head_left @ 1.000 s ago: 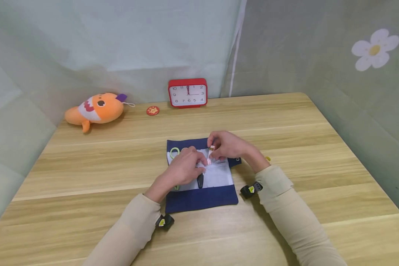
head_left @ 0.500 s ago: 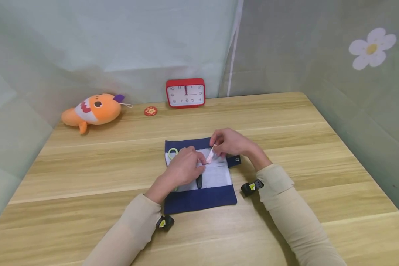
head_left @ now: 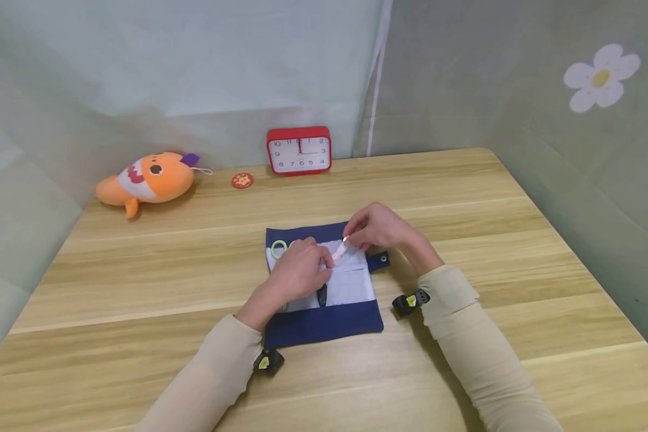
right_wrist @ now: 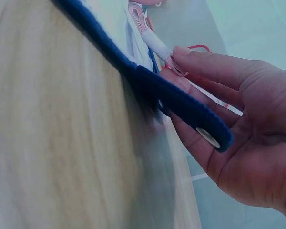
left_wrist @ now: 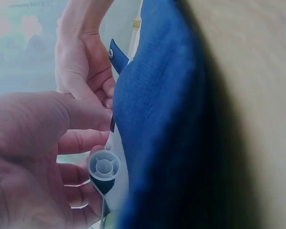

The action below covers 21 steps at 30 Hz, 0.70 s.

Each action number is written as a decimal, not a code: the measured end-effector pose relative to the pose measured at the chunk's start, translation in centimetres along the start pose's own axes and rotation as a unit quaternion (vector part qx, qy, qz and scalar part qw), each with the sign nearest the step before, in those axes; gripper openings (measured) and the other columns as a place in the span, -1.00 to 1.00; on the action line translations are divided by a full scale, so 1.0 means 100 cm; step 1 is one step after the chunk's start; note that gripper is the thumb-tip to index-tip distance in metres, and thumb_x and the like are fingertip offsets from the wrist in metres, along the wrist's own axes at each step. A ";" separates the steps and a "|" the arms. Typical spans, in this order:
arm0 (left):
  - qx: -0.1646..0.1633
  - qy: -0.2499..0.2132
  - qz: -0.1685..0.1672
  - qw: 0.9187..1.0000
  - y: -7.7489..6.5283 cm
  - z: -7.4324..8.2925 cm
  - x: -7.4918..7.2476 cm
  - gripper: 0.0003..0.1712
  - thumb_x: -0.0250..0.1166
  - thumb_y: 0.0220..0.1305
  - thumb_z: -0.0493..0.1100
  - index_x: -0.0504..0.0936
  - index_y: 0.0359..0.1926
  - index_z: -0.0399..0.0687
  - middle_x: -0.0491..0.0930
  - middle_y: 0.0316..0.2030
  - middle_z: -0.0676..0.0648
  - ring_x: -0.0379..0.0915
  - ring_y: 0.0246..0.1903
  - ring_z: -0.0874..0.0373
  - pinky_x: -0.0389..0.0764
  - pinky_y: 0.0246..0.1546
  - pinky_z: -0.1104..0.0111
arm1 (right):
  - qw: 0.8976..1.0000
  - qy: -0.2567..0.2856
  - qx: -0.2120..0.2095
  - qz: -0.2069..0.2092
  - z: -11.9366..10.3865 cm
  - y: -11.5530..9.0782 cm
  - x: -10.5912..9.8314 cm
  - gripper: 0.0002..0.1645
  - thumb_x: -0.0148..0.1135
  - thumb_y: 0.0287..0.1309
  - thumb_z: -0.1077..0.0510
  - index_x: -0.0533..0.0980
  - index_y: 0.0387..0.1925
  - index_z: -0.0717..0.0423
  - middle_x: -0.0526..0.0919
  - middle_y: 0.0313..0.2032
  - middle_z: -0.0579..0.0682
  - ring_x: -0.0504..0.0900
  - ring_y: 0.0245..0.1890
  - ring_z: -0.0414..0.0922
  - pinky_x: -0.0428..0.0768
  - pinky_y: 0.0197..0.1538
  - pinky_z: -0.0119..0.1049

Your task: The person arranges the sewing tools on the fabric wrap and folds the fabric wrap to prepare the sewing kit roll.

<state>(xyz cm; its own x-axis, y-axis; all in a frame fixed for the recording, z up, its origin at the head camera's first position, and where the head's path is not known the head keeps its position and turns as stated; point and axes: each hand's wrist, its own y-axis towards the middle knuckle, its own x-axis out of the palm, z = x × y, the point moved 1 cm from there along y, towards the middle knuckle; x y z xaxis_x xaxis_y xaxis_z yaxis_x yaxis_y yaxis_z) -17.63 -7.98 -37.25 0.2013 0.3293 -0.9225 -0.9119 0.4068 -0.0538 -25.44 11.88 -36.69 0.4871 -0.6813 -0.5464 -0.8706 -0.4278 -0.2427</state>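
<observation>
A navy roll-up pouch point(head_left: 324, 327) with a pale lining lies unfolded on the table. In the head view, my right hand point(head_left: 380, 227) pinches the top of a folded measuring tape point(head_left: 338, 251), which slants over the lining. The right wrist view shows the looped pink tape point(right_wrist: 157, 44) bound by a white band. My left hand point(head_left: 299, 270) lies over the pouch's middle, thumb and index fingertip pinching the lining's pocket edge beside the tape's lower end. Under it are light-green scissors point(head_left: 278, 248), partly hidden, and a black handle point(head_left: 322, 295). A grey-white spool end point(left_wrist: 104, 164) shows near the left fingers.
The pouch's snap strap point(head_left: 378, 260) sticks out to the right, under my right hand. At the back of the wooden table point(head_left: 464, 198) stand an orange plush toy point(head_left: 151, 177), a round red badge point(head_left: 242, 180) and a red clock point(head_left: 299, 151).
My right hand has lifted slightly and tipped the tape's top to the right, its lower end now close to the left fingertips. The left hand stays about in place over the pouch.
</observation>
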 end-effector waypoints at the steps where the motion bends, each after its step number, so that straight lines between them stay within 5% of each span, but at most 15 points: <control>1: 0.000 -0.003 0.001 1.000 0.000 0.000 0.000 -0.89 0.41 0.34 -0.17 0.80 -0.16 -0.07 0.62 -0.27 -0.11 0.46 -0.19 -0.03 0.51 -0.11 0.16 | 1.000 0.003 -0.002 0.001 0.001 0.000 0.000 -0.84 0.45 0.25 0.30 0.74 -0.13 0.22 0.80 -0.26 0.09 0.69 -0.42 -0.14 0.73 -0.27 -0.28; 21: -0.019 -0.009 0.014 1.000 0.000 0.001 0.004 -0.94 0.38 0.36 -0.20 0.78 -0.24 -0.06 0.59 -0.28 -0.10 0.44 -0.19 -0.02 0.49 -0.16 0.20 | 0.999 0.021 -0.034 -0.010 0.001 0.001 0.000 -0.90 0.42 0.29 0.32 0.69 -0.17 0.23 0.79 -0.29 0.10 0.73 -0.36 -0.12 0.75 -0.20 -0.26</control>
<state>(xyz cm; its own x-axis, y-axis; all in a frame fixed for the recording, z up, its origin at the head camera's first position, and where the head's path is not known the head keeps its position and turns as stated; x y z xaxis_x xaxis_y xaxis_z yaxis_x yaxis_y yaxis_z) -17.52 -7.78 -37.56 0.1814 0.3564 -0.9165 -0.9300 0.3650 -0.0421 -25.47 11.90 -36.82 0.5088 -0.6953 -0.5076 -0.8543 -0.4807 -0.1979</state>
